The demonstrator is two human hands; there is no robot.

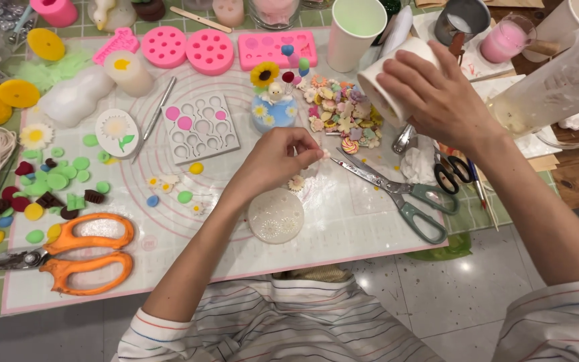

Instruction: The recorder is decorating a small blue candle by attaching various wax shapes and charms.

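Hands (pixel 276 161) mid-mat, scissors (pixel 397 191) just beside.

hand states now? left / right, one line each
Left hand: fingers pinched shut on a tiny piece; what it is cannot be told.
Right hand: closed around a tilted white paper cup.

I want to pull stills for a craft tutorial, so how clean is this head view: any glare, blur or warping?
Head view: even, bright overhead light with soft shadows; a small glare spot shines on the floor tile; the right hand tipping the white cup looks slightly soft, the left hand sharper; the clear jug at the right edge looks hazy; mat edges bow mildly, wide-angle style.
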